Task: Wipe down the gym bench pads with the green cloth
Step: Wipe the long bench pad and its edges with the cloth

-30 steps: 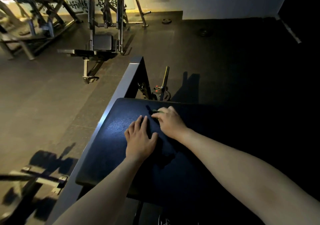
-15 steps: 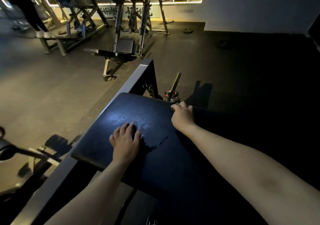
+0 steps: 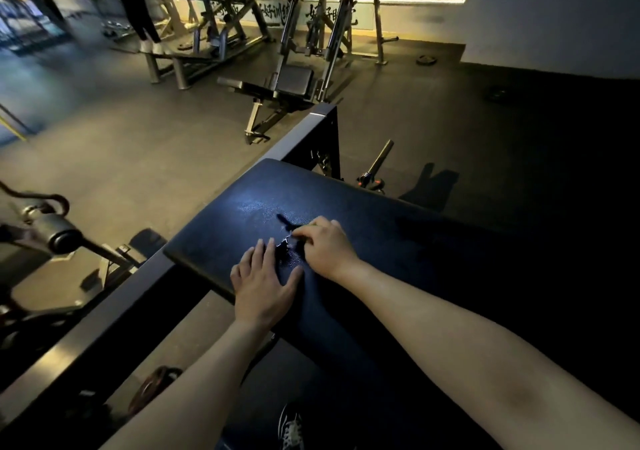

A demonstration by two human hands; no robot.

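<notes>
The dark blue bench pad (image 3: 398, 241) fills the middle of the head view, lit only at its far left end. My left hand (image 3: 263, 280) lies flat on the pad near its left edge, fingers straight. Just to its right, my right hand (image 3: 325, 245) rests on the pad with its fingers curled down. Only a thin sliver of the green cloth (image 3: 293, 230) shows at those fingertips; the rest is hidden under the hand. Dark shadows fall between the two hands.
A grey steel frame beam (image 3: 298, 134) runs along the pad's left side. A bar sleeve (image 3: 379, 158) sticks up behind the pad. A padded roller arm (image 3: 59, 235) is at the left, another bench machine (image 3: 291, 82) beyond, a person's legs (image 3: 135, 6) far back. My shoe (image 3: 291, 429) shows below.
My right hand went out to the pad's far edge, then came back beside my left hand. The left hand stayed flat on the pad. The camera tilted up, showing more of the gym.
</notes>
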